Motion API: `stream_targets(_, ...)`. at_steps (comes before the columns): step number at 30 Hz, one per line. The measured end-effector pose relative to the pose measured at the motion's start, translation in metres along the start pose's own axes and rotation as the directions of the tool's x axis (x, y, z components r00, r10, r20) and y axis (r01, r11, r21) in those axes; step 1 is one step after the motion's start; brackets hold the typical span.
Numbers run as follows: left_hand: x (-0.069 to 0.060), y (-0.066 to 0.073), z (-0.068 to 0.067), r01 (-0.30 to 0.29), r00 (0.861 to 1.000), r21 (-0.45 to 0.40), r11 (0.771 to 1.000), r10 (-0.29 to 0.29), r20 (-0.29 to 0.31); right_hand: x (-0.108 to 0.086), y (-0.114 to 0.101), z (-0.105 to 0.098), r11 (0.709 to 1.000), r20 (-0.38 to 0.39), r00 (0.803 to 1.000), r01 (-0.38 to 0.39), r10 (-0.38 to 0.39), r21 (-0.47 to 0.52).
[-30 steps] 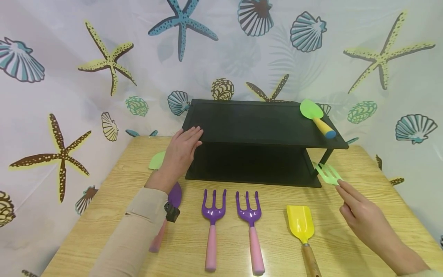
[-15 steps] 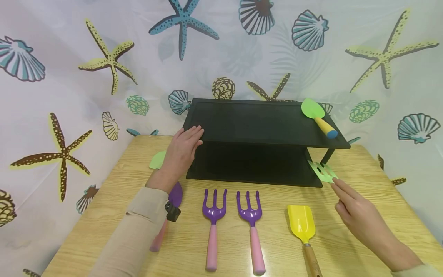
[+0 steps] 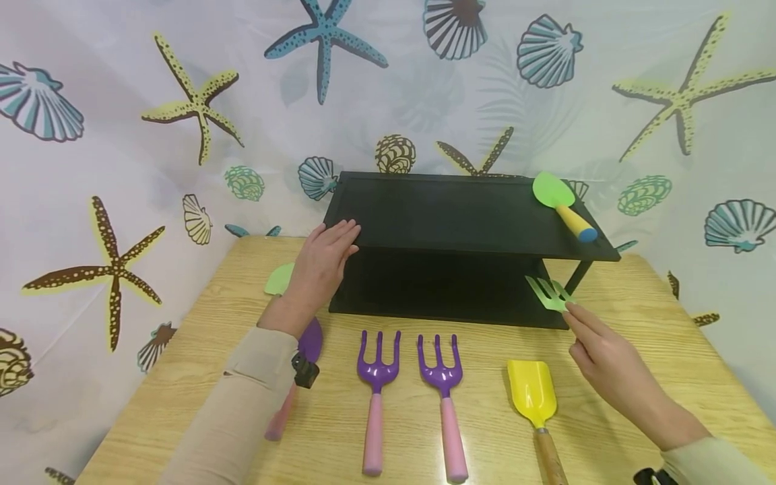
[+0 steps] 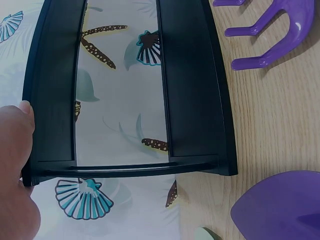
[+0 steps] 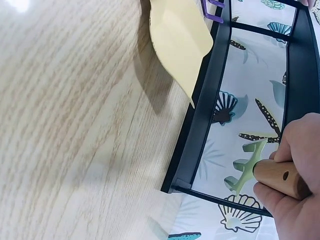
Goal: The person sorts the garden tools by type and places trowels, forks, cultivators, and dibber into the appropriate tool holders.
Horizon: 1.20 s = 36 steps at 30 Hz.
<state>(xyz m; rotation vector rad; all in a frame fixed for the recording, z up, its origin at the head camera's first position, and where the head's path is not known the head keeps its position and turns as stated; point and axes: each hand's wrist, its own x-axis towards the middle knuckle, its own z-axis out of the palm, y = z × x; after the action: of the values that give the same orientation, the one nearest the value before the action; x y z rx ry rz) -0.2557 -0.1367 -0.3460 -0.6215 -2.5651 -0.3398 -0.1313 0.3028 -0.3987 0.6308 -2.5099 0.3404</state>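
Note:
My left hand [image 3: 321, 266] rests on the front left corner of the black two-tier shelf [image 3: 424, 212], with fingers straight along the top board and the thumb at its front edge. My right hand [image 3: 612, 364] grips the wooden handle [image 5: 277, 175] of a light green hand fork [image 3: 550, 296]. The fork's tines stand in front of the lower board's right end, between the two tiers; whether they touch the board I cannot tell. On the top board's right end lies a green trowel [image 3: 553, 190] with a yellow and blue handle.
On the wooden table [image 3: 485, 431] before the shelf lie two purple hand forks [image 3: 377, 370] with pink handles and a yellow scoop [image 3: 533, 397]. A purple trowel [image 3: 311, 343] and a green blade [image 3: 279, 279] show partly behind the left arm. A seashell-patterned cloth [image 3: 388, 87] hangs behind.
My right hand has carried the green hand fork leftward and slightly up, bringing its tines from beside the shelf's right post to the lower tier's opening. The left hand keeps its place.

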Motion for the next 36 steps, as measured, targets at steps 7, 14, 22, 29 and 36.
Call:
stream_targets(7, 0.000, -0.001, 0.000, -0.001, 1.000, 0.002, 1.000, 0.001, 0.002, 0.009, 0.001, 0.012, 1.000, 0.056, 0.998, -0.020, 0.020, 0.000)
stream_targets(14, 0.000, -0.002, 0.002, -0.010, 1.000, 0.007, 1.000, 0.010, 0.000, 0.017, 0.006, 0.026, 0.999, 0.138, 0.989, -0.048, 0.047, 0.005)
stream_targets(22, 0.000, -0.001, 0.001, 0.001, 1.000, 0.004, 1.000, -0.001, 0.003, 0.031, 0.011, 0.040, 0.999, 0.202, 0.979, -0.042, 0.043, -0.008)
stream_targets(29, 0.000, -0.001, 0.001, 0.011, 1.000, 0.014, 1.000, -0.011, 0.007, 0.045, 0.016, 0.048, 0.992, 0.342, 0.932, -0.123, 0.117, -0.003)
stream_targets(36, 0.000, -0.001, 0.001, 0.001, 1.000, 0.020, 1.000, -0.001, -0.006, 0.054, 0.026, 0.061, 0.992, 0.356, 0.926, -0.122, 0.122, -0.024)
